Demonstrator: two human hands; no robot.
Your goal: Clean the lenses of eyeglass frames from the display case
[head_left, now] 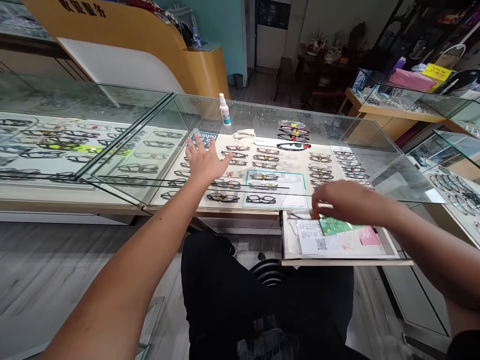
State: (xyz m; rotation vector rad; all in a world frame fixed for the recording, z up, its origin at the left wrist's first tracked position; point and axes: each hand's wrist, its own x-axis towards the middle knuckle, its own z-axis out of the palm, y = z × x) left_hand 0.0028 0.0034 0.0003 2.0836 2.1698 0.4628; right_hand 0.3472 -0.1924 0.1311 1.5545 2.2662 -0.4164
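We brace, probably: left hand (205,161), 10 o'clock, fingers spread on table (243,214). Right hand (343,201), 3 o'clock, fingers bent by glasses (299,216) over drawer (345,262), likely open for access; grip blurred, cannot tell.

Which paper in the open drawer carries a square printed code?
The white sheet, left of the pink paper; its black code shows near its front edge. Neither the pink paper nor the green sheet by the right hand shows one.

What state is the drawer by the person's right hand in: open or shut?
Open: the drawer juts out from the glass counter, exposing a printed sheet inside.
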